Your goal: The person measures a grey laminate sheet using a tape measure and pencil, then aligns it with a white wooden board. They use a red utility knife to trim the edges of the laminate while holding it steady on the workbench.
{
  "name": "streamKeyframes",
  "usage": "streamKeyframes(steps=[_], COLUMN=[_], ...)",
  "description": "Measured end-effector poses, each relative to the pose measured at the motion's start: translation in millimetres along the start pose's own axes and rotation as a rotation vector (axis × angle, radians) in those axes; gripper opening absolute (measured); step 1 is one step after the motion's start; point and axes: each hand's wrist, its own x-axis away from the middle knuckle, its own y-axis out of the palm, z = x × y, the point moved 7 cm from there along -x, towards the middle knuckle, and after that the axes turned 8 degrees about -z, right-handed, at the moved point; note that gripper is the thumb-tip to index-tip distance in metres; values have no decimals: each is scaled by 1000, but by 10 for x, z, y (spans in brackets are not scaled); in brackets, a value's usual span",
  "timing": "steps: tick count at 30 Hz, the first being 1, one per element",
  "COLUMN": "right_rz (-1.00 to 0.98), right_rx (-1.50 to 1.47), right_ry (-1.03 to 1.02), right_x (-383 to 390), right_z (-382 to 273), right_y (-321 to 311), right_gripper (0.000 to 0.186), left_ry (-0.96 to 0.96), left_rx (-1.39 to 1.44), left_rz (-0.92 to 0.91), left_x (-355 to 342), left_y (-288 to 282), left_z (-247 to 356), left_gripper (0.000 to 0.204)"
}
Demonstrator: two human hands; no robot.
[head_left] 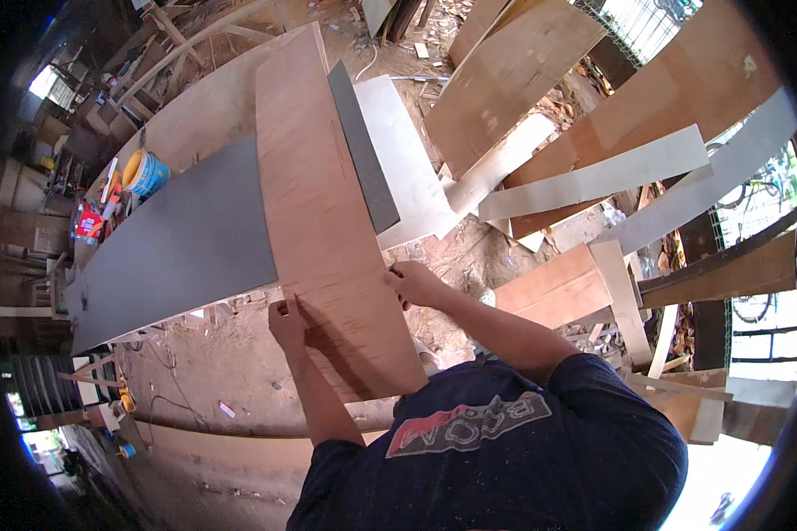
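I'm wearing a dark shirt (505, 469) with red-and-grey lettering (469, 425); my left hand (287, 326) and right hand (414, 283) are gripping opposite edges of a long plywood board (323, 203) that's lying over a grey sheet (181, 239). Further off, a blue bucket (152, 174) is sitting near a red packet (88, 221), print too tiny to read.

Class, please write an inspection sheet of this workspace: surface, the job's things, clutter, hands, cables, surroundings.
Surface: a grey sheet, with a tan sheet beyond it.
Job's things: a long brown board, overlapping the grey sheet; a dark strip along its right side.
Clutter: a blue bucket and a red package by the grey sheet; scraps on the ground.
Hands: left hand grips the brown board's left edge, right hand its right edge.
Cables: a thin dark cable on the ground.
Surroundings: leaning boards and wire mesh on the right.
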Motion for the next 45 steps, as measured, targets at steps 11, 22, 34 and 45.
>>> streamKeyframes(steps=[11, 22, 34, 45], right_rz=[-492, -79, -386, -549], right_rx=[92, 59, -18, 42], right_ry=[-37, -129, -164, -152], right_x=[340, -214, -1587, -1715], right_z=[148, 413, -126, -342], right_y=[-561, -2983, -2993, -2412], right_gripper=[50, 55, 110, 125], left_ry=[-39, 451, 62, 192], left_rx=[-443, -438, -853, -769], left_rz=[17, -65, -94, -125], left_x=[177, 875, -1084, -1305], left_y=[16, 917, 1882, 1456], left_z=[535, 3357, 4215, 4142], left_gripper=[50, 67, 34, 14])
